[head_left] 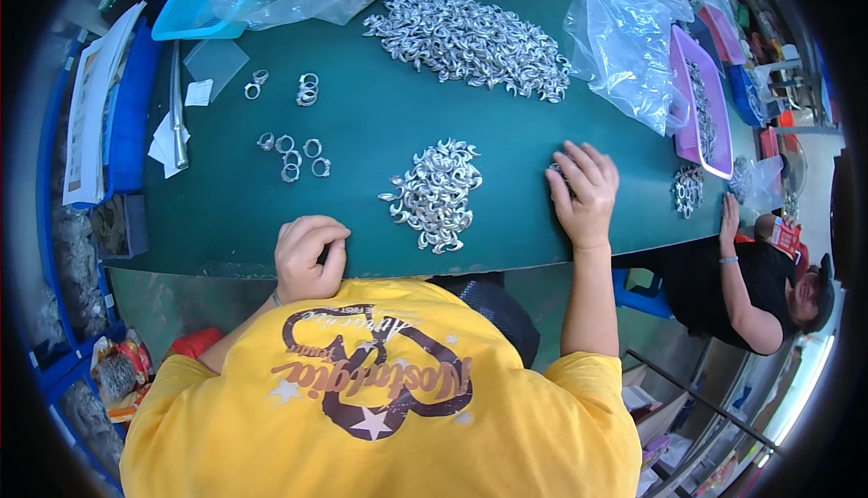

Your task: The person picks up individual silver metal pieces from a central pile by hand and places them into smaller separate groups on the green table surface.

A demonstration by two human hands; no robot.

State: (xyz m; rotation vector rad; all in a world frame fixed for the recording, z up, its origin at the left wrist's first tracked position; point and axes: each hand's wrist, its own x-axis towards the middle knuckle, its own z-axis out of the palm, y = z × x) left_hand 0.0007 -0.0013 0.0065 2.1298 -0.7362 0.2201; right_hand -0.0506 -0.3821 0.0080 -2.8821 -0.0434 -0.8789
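Curling by the table's near edge: left hand, grip pressed together — right hand over silver pieces, grip unclear

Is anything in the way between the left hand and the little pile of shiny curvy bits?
Nothing that I can see: only green tabletop lies between the left hand and the small silvery pile.

Yellow short-slv tee, dk brn print w/ wht stars
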